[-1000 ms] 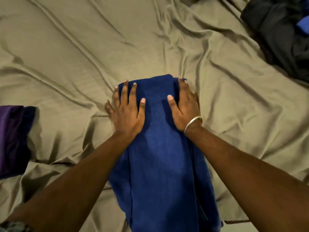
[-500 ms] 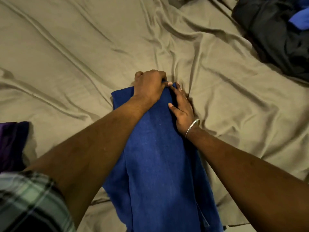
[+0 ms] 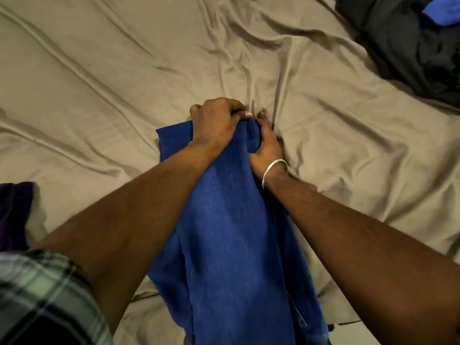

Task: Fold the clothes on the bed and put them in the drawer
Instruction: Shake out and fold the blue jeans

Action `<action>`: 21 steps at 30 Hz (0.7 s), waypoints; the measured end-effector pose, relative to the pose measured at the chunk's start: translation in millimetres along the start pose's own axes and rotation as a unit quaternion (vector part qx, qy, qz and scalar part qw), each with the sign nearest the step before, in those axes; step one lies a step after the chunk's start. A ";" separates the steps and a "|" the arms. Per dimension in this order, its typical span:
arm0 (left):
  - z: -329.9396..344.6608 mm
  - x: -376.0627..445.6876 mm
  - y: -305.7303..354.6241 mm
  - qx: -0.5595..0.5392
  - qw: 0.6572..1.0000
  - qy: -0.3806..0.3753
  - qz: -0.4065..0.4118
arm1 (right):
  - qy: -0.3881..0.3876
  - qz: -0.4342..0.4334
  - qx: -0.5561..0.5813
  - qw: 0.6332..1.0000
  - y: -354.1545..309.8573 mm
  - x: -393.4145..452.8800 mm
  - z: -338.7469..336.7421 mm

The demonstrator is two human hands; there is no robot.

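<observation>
A blue garment (image 3: 231, 240), folded into a long narrow strip, lies on the olive bed sheet (image 3: 104, 78) and runs from the near edge toward the middle. My left hand (image 3: 216, 120) grips its far end with curled fingers. My right hand (image 3: 267, 145), with a silver bangle at the wrist, grips the right side of that same far end, its fingers tucked under the fabric and partly hidden.
A pile of dark clothes (image 3: 408, 48) with a bright blue piece (image 3: 443, 11) lies at the far right of the bed. A purple garment (image 3: 13, 215) sits at the left edge. The sheet is wrinkled around the hands.
Both hands lay flat on the blue garment a second ago. They have since slid to its far end and curled round the fabric there.
</observation>
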State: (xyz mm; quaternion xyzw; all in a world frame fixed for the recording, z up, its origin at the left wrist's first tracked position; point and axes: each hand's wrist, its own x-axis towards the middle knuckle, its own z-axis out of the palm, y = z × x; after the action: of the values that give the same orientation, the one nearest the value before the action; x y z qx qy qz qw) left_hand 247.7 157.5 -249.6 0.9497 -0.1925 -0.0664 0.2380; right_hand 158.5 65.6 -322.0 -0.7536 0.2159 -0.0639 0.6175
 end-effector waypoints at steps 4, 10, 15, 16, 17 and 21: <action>-0.9 -7.0 -6.3 -0.031 0.999 0.030 -0.019 | 0.085 -0.059 0.019 0.995 -7.0 -11.0 -2.9; -9.9 -9.1 -10.9 -0.105 0.993 0.062 -0.010 | 0.182 -0.289 -0.421 0.840 -15.6 -33.0 -18.8; -6.8 -6.7 -12.7 -0.180 0.980 0.083 -0.021 | 0.051 -0.449 -0.412 0.791 -13.7 -19.8 -40.8; -5.6 -6.2 -14.0 -0.194 0.977 0.086 -0.022 | -0.009 -0.467 -0.419 0.779 -11.9 -16.7 -41.7; -4.6 -5.5 -14.6 -0.208 0.974 0.088 -0.028 | -0.064 -0.463 -0.442 0.765 -11.7 -13.3 -42.3; -5.0 -0.7 -23.2 -0.221 0.969 0.093 -0.051 | -0.183 -0.422 -0.511 0.726 -25.3 -0.4 -32.8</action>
State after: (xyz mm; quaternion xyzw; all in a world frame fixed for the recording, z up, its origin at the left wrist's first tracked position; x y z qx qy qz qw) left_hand 255.9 178.8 -256.3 0.8840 -0.1014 -0.0310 0.4553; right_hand 152.5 39.8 -290.2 -0.9656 -0.2419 -0.0584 0.0755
